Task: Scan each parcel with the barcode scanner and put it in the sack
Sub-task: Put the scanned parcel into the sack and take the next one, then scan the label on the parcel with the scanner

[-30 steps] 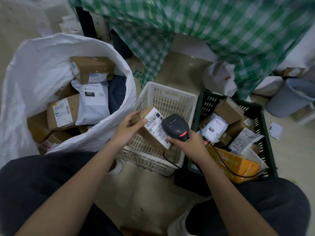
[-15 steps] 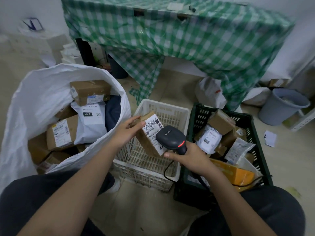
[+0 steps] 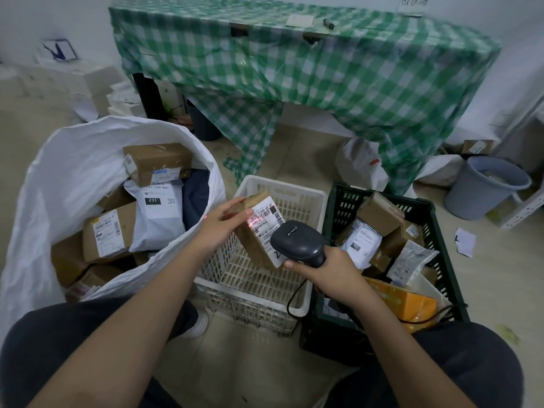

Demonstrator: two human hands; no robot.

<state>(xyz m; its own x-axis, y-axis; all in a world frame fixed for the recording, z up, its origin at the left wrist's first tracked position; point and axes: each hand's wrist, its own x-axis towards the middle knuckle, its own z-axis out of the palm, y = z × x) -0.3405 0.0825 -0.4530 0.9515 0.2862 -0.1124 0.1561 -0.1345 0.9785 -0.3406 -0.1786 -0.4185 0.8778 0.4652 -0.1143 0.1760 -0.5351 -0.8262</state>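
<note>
Head camera: a seated person looks down past both forearms at a floor crowded with parcels.
Surface: a stand draped in green-and-white check cloth (image 3: pixel 309 72) rises well beyond both hands.
Sack: a white woven sack (image 3: pixel 73 172) gapes just left of the left-hand grip, holding brown cartons and a white mailer marked 231 (image 3: pixel 157 213).
Green crate: a dark green crate (image 3: pixel 441 219) sits right of the right-hand grip, piled with small boxes, white pouches and an orange packet (image 3: pixel 403 301).
White basket: a slotted white basket (image 3: pixel 306 195) stands directly beneath the two hands, between sack and crate.
Bucket: a grey bucket (image 3: pixel 488 189) stands far right of the scanner hand, near the wall.
Parcel: a small brown parcel (image 3: pixel 256 231) with a white barcode label is held tilted above the basket, a red scan line glowing across the label.
Left hand: the left hand (image 3: pixel 217 225) pinches the parcel's upper left end, thumb on the near face and fingers curled over the far edge.
Scanner: a black barcode scanner (image 3: pixel 297 240) points at the label, just right of the parcel, its cable looping down over the basket rim.
Right hand: the right hand (image 3: pixel 332 272) is wrapped round the scanner's handle, index finger extended toward the parcel's lower corner.
</note>
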